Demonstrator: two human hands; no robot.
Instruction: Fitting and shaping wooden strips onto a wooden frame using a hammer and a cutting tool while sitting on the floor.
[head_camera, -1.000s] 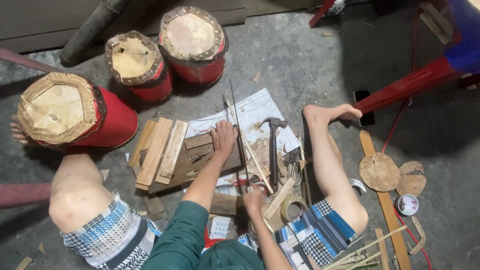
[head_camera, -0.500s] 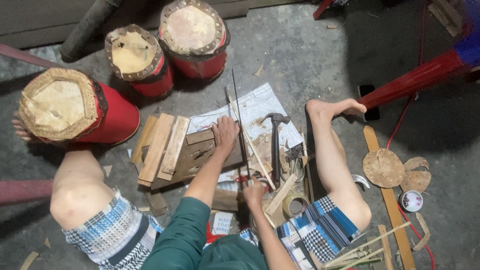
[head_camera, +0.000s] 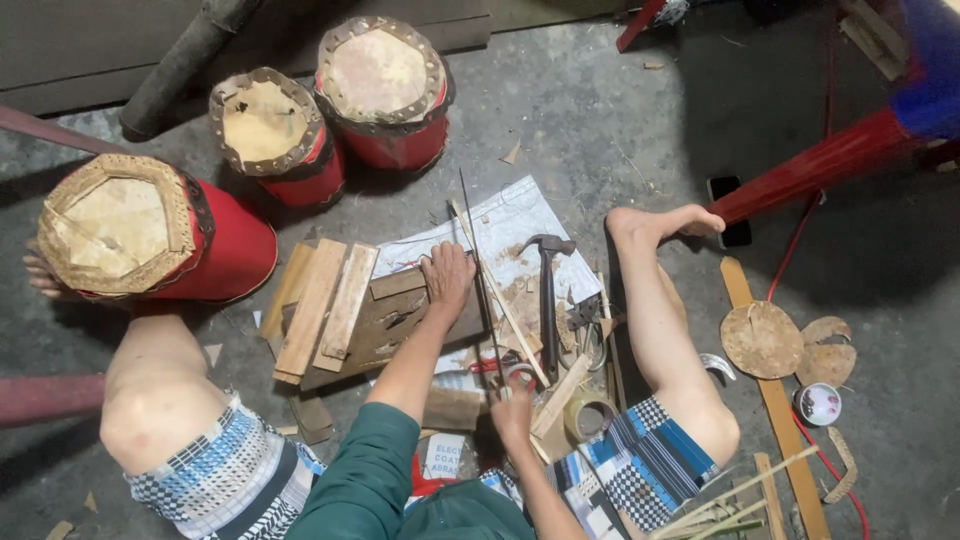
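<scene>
Near the knees, white label card (head_camera: 443, 455) (partly hidden), left hand (head_camera: 447, 278) on wooden block (head_camera: 385, 318)

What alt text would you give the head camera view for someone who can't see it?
Seen from above, a person sits on a concrete floor, left hand pressing on a stack of wood pieces, right hand low between the knees. Three red drums and a hammer lie nearby.

Person seen from above wearing a dark green long-sleeved top, sleeve pushed up behind the left hand (head_camera: 447, 277), and checked shorts in blue, white and black. Forearms, right hand (head_camera: 513, 410), lower legs and feet are bare.
</scene>
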